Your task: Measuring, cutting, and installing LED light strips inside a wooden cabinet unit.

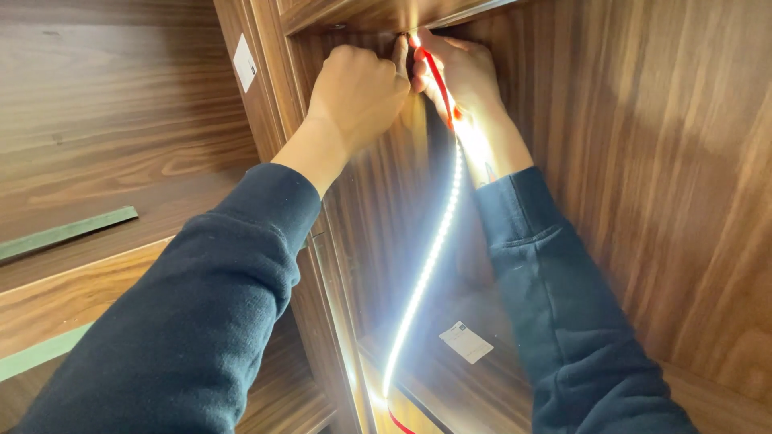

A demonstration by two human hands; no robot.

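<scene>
A lit white LED strip hangs from the top corner of a walnut cabinet compartment down to its lower shelf. A red backing tape peels off the strip near the top. My left hand is raised into the upper corner, fingers curled, with its fingertips pressing the strip's top end against the cabinet. My right hand is beside it, pinching the strip and the red tape just below the corner. Both arms wear dark blue sleeves. The strip's upper end is hidden between my fingers.
A vertical wood divider with a white sticker separates this compartment from shelves on the left, which carry green tape strips. A white label lies on the lower shelf. A wood side panel closes the right.
</scene>
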